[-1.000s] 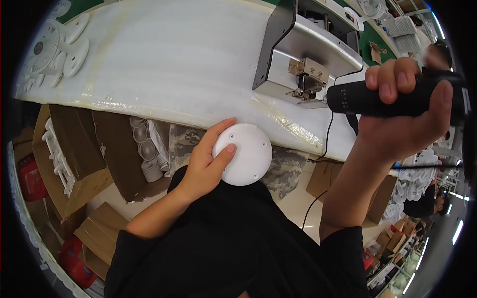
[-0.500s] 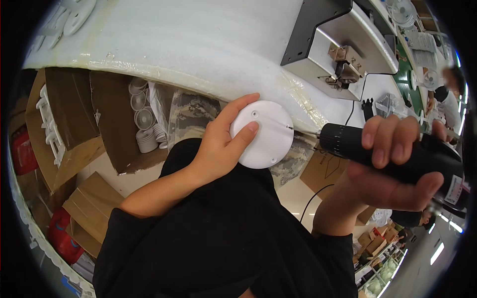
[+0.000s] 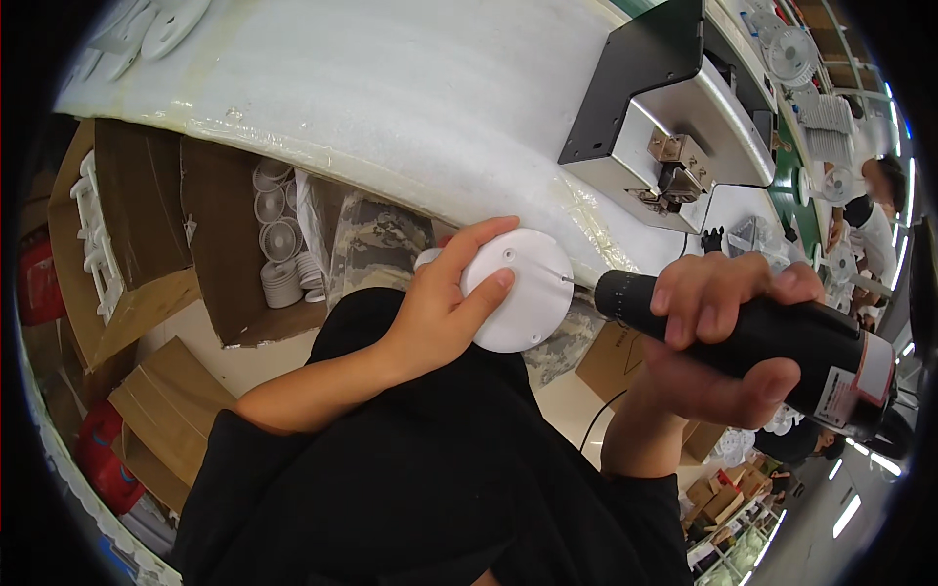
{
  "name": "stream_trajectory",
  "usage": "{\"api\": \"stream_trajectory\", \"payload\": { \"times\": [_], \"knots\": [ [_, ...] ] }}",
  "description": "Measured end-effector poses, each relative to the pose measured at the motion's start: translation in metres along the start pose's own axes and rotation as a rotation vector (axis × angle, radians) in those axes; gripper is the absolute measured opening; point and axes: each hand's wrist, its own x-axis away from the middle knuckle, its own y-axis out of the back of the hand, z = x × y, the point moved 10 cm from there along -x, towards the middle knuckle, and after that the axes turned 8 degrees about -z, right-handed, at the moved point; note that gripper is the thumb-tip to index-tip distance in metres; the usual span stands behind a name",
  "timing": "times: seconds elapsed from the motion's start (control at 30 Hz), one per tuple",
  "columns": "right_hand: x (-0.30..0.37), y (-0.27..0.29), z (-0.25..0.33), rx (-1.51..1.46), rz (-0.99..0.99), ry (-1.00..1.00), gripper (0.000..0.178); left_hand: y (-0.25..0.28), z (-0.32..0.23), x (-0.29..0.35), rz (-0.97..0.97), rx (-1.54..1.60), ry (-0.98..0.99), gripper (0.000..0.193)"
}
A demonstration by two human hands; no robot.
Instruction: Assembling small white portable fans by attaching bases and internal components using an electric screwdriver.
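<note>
My left hand grips a round white plastic disc by its left side, thumb lying on the flat face. Small screw holes show near the disc's rim. Wrapped in my right hand is a black electric screwdriver, held nearly level. Its thin bit points left and meets the disc at the hole on the right edge. Whether a screw sits at the bit's tip is too small to tell. Part of another white piece peeks out behind my left hand.
Beyond the disc lies a white worktable with a metal-and-black machine at its right. An open cardboard box with white round parts stands left, beside another box. White parts lie far left. People work at far right.
The screwdriver and my right hand have shifted left, with the driver tilting down more at its rear end. In the picture, the disc sits slightly lower.
</note>
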Motion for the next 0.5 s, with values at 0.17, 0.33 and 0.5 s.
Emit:
{"api": "stream_trajectory", "payload": {
  "times": [0.17,0.33,0.5],
  "knots": [
    [0.002,-0.007,-0.001,-0.029,-0.001,-0.009,0.051,0.000,0.002,-0.002,-0.005,0.085,-0.028,0.045],
    [0.011,-0.005,-0.001,-0.041,-0.015,0.013,0.053,-0.002,0.006,0.000,-0.013,0.174,-0.006,0.044],
    [0.018,-0.009,-0.004,-0.043,0.046,0.008,0.059,0.000,0.009,0.000,-0.013,0.246,0.016,0.044]
  ]
}}
